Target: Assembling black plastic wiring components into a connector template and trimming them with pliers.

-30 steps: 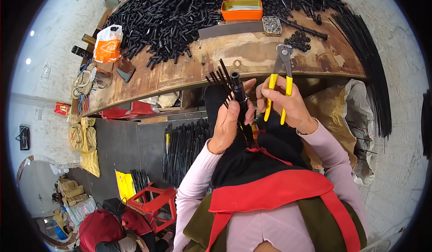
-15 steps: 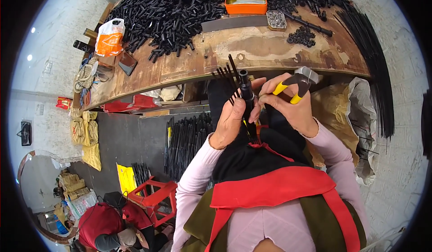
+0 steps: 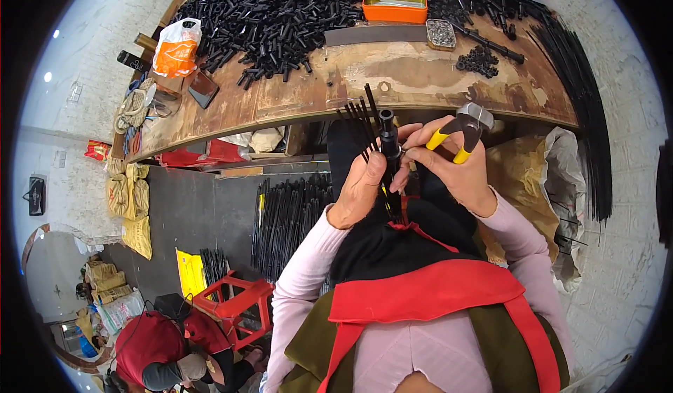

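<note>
My left hand [image 3: 362, 183] is closed around what looks like a black umbrella frame [image 3: 387, 137], a tube with thin ribs [image 3: 364, 123] fanning up on its left side. The tube stands nearly upright above my lap. In my right hand [image 3: 463, 172] is a pair of pliers with yellow handles [image 3: 462, 156], its grey metal head pointing up and away from the tube. The thumb and forefinger of that same hand pinch together close beside the tube. Whatever is between those fingertips is too small to make out.
Black tube pieces [image 3: 273, 25] heap on the wooden bench [image 3: 280, 105]. An orange tin [image 3: 395, 16], a dish of small metal parts [image 3: 441, 34] and black rings [image 3: 478, 61] lie there. Bundled rods [image 3: 287, 225] and a red stool [image 3: 238, 302] stand left, near another person [image 3: 158, 351].
The view has shifted slightly, so the bench items appear a little further right. Both hands keep their holds on the frame and the pliers, with the right fingertips still beside the tube.
</note>
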Tool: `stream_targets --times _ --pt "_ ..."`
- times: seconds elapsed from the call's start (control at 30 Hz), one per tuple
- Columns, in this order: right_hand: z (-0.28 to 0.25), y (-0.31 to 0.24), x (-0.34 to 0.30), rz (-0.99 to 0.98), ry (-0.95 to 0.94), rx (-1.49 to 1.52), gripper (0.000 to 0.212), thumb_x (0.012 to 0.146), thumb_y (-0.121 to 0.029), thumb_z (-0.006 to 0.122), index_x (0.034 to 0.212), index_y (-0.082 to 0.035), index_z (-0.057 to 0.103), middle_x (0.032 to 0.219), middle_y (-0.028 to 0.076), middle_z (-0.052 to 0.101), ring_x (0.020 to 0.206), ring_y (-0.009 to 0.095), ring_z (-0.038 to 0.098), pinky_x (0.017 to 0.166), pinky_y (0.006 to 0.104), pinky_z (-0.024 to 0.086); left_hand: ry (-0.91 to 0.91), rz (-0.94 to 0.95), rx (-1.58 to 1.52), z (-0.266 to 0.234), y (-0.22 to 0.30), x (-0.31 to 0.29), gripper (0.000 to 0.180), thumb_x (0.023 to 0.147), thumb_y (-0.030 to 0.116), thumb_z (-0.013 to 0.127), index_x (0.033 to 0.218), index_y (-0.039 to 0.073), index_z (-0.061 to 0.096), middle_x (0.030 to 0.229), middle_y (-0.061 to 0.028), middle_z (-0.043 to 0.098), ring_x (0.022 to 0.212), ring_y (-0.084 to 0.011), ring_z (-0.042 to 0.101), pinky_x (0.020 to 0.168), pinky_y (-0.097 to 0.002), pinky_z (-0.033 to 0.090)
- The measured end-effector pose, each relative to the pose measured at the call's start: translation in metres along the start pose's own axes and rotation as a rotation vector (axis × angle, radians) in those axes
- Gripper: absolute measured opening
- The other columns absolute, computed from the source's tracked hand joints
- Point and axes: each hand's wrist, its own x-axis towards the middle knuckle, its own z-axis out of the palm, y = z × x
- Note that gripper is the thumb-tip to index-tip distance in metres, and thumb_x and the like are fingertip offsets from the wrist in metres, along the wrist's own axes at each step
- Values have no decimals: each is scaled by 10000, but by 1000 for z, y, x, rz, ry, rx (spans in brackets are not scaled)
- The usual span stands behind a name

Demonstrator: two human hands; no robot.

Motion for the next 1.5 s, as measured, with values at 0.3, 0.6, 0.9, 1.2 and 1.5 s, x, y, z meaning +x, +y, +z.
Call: stream_targets --times 0.3,0.6,0.9,1.2,1.5 --pt "0 2 1 -25 -70 2 191 852 111 668 986 22 566 938 124 655 900 205 665 814 319 542 -19 24 22 -2 1 2 820 985 626 368 1410 -75 360 773 -1 484 663 -77 430 632 -237 390" --pt "-16 -30 22 -17 -172 -599 153 905 -83 665 1001 9 588 817 62 658 632 109 628 586 261 487 -60 -3 -192 -9 -7 10 846 965 629 396 1466 -45 298 645 -10 410 546 -102 375 525 -256 346" --pt "-15 -71 -19 635 -337 -841 163 985 -143 522 1044 5 556 628 45 593 464 113 515 469 270 396 -105 -13 -45 -10 -8 8 750 967 654 366 1215 -43 494 658 7 456 583 -63 396 550 -231 325" --pt "-24 -78 -5 483 -531 -824 318 1009 -260 490 1156 15 552 704 87 624 562 171 601 547 314 467 -88 -11 -124 -6 -6 3 646 991 610 366 1150 -7 477 711 -13 474 606 -84 411 577 -243 357" --pt "-16 -78 11 817 -617 -780 352 1013 -306 494 918 28 550 675 76 605 522 146 576 509 307 478 -20 32 -141 -12 -8 -7 681 965 642 398 1150 -9 475 686 -25 477 600 -93 414 582 -256 369"
